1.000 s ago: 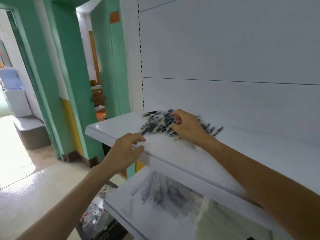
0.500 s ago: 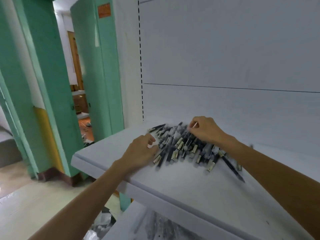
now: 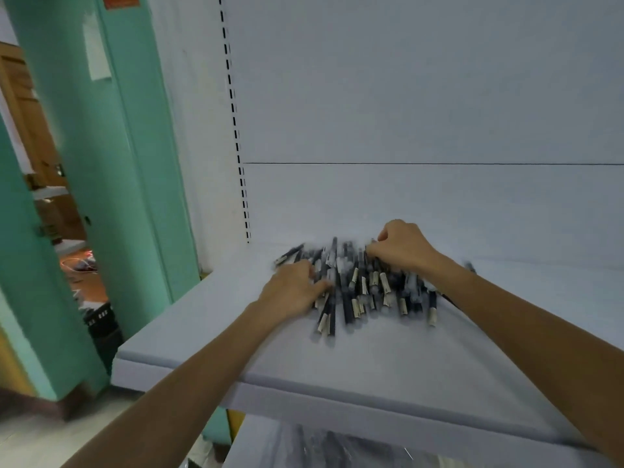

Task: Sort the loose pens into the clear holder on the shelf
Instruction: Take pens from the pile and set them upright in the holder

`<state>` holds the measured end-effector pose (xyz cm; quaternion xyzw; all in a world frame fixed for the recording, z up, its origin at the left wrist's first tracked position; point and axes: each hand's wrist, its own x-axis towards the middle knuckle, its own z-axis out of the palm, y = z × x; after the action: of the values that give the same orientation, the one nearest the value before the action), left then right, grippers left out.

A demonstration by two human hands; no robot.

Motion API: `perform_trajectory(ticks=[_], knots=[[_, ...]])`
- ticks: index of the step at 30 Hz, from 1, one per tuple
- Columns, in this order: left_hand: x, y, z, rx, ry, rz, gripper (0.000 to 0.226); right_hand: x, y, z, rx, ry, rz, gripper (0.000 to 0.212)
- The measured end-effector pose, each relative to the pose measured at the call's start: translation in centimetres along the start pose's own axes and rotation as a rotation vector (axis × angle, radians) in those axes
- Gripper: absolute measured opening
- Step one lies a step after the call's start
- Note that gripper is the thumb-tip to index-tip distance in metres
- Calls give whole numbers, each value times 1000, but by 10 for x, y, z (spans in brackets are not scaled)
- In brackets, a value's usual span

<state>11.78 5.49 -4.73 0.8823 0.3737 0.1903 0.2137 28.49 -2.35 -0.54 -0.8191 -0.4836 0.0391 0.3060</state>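
Pens: loose heap of dark barrels w/ pale label bands, lying flat on the white shelf, spread between the two grips and spilling nearside of both. Most lie roughly parallel, ends toward the wearer. Motion blur over the heap; no count possible.

Left grip: knuckles up, fingers bent, tips touching the pens at the heap's left edge. Whether any pen is closed inside it, cannot tell.

Right grip: at the far-right side of the heap, fingers curled tight down among the barrels, thumb tucked in. Appears to have a few pens pinched; number not readable.

One dark stray, prob. a pen, lies just outboard of the right wrist, apart from the heap.

Clear holder: not in view. Nothing beyond the grips but a plain white back panel and a slotted upright past the left grip. A lower shelf shows below the forearms, contents blurred.

Step in hand (judgement): gathering and squaring up the heap, early stage; no pen sorted yet as far as seen.

Next move calls for: closing both grips on a bundle w/ barrels aligned, lifting clear w/o scattering the rest, and locating the holder first, since its place is unknown from this view. Risk: round barrels roll toward the shelf's front edge if the heap is nudged nearside.
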Motion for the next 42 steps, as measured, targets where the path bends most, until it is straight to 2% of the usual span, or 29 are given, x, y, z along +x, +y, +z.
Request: perform_trajectory(ticks=[2, 6, 10, 13, 17, 23, 26, 30, 33, 36, 39, 42], knots=[[0, -1, -4, -54, -12, 6, 18, -2, -2, 0, 33, 38, 2, 39], [0, -8, -11, -146, -75, -27, 35, -4, -6, 4, 67, 78, 1, 37], [1, -14, -21, -259, -174, -72, 16, -6, -8, 9, 63, 88, 19, 38], [3, -20, -24, -291, -211, -83, 18, -7, -8, 9, 61, 110, 14, 36], [6, -20, -27, -370, -140, -147, 22, -9, -8, 8, 94, 142, -6, 28], [10, -8, -10, -207, -79, -26, 45, -9, -10, 10, 70, 159, -28, 19], [15, -6, -2, -131, -18, -2, 47, -7, -10, 12, 87, 159, -11, 16], [18, -5, -6, -152, -22, -33, 42, -7, -11, 9, 107, 172, 13, 27], [18, -6, -15, -245, -66, -88, 38, -11, -11, 4, 130, 183, -3, 27], [14, -7, -21, -239, -29, -113, 30, -19, -8, 1, 145, 192, -28, 31], [4, -2, -21, -137, 60, -25, 30, -30, -3, 0, 214, 226, -67, 49], [-14, 17, -18, -233, 56, 116, 39, -48, 4, -8, 248, 298, -90, 56]])
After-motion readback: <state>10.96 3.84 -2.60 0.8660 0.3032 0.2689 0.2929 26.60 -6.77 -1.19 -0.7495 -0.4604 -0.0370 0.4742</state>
